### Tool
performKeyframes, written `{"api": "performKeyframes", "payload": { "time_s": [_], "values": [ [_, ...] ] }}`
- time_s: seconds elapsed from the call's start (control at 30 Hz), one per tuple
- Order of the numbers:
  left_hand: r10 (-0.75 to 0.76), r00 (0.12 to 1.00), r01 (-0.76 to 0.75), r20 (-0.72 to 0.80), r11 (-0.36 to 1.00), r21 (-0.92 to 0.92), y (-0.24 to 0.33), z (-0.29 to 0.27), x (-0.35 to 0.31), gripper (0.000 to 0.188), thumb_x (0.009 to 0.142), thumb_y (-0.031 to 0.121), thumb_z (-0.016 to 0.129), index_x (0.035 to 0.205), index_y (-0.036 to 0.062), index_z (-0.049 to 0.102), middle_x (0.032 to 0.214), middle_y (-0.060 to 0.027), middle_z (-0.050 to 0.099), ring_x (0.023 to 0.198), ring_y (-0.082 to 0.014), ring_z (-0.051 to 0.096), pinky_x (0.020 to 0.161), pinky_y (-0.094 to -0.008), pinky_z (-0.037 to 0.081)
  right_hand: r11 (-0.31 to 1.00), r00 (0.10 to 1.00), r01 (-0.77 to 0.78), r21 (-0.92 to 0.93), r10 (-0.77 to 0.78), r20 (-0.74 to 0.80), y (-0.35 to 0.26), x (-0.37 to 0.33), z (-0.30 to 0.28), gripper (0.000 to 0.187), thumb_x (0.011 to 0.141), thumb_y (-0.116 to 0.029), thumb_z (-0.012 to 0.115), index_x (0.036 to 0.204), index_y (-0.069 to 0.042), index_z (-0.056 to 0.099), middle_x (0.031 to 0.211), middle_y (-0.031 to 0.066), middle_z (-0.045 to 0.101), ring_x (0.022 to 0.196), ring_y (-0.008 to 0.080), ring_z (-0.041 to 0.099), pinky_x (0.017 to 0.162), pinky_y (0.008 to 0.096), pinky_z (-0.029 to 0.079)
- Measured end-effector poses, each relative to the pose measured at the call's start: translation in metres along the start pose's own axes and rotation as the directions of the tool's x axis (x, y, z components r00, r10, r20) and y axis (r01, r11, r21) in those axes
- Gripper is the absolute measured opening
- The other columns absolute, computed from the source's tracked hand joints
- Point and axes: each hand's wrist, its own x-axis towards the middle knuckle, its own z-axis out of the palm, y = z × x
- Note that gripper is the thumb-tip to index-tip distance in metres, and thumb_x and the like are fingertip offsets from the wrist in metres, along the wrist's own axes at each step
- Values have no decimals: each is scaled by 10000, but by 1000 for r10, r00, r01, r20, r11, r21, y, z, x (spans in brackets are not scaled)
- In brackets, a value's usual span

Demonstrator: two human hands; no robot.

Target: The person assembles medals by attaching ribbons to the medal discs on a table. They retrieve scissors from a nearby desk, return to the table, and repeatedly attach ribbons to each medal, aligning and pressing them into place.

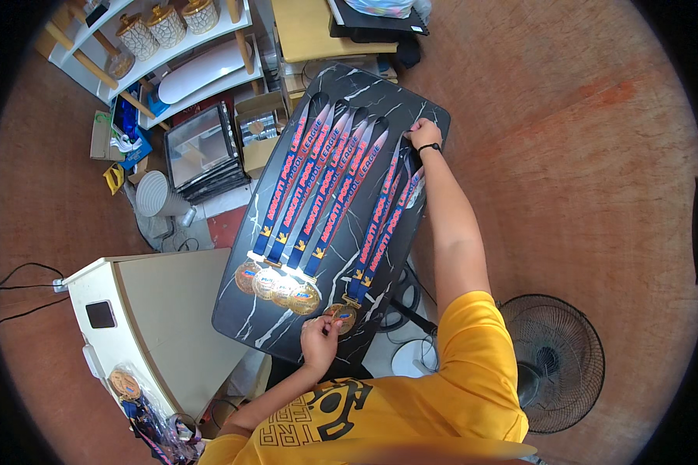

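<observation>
On the black marble-patterned table (287,325) several gold medals lie in an overlapping row, one of them this medal (304,298). Their navy and pink printed ribbons (318,203) stretch side by side toward the far edge. Apart from them, to the right, lies another gold medal (341,317) with its own ribbon (382,225). My left hand (319,342) is closed, its thumb and fingers pinching this medal's near edge. At the far right corner, my right hand (423,135) is closed on the looped top end of the same ribbon.
A black fan (552,364) stands right of my body. A cream cabinet (171,318) is at the left, more medals (126,385) hanging beside it. Beyond the table are a white shelf (202,39) with jars, stacked black frames (202,147) and a cardboard box (262,136).
</observation>
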Motion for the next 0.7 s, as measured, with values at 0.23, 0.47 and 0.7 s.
{"api": "performKeyframes", "payload": {
  "time_s": [0.23, 0.47, 0.7],
  "values": [
    [-187, 979, 200, 81, 960, -198, -12, 4, 5, 138, 922, 108, 670, 992, 9, 604, 698, -12, 568, 616, -88, 582, 528, -260, 466, 999, 998, -46, 1, 46, 48, -10, 8, 8, 240, 711, -238, 825, 860, -109, 686, 982, 127, 717, 987, 303, 674, 841, 405, 525],
    [-267, 957, 290, 115, 911, -293, -13, 3, 7, 227, 944, 179, 645, 1059, -14, 616, 686, -63, 610, 573, -119, 588, 552, -288, 478, 993, 993, -109, -35, 111, 32, -18, 9, 14, 239, 730, -275, 822, 876, -142, 687, 1031, 101, 718, 1030, 307, 666, 864, 425, 528],
    [-231, 973, 219, -3, 926, -307, -26, 0, 12, 276, 946, 175, 638, 1130, -30, 631, 692, -68, 627, 577, -109, 580, 560, -286, 469, 994, 995, -95, -58, 95, -5, -19, 13, 20, 241, 727, -284, 825, 870, -150, 685, 1036, 104, 716, 1034, 316, 666, 858, 441, 529]
  ]
}}
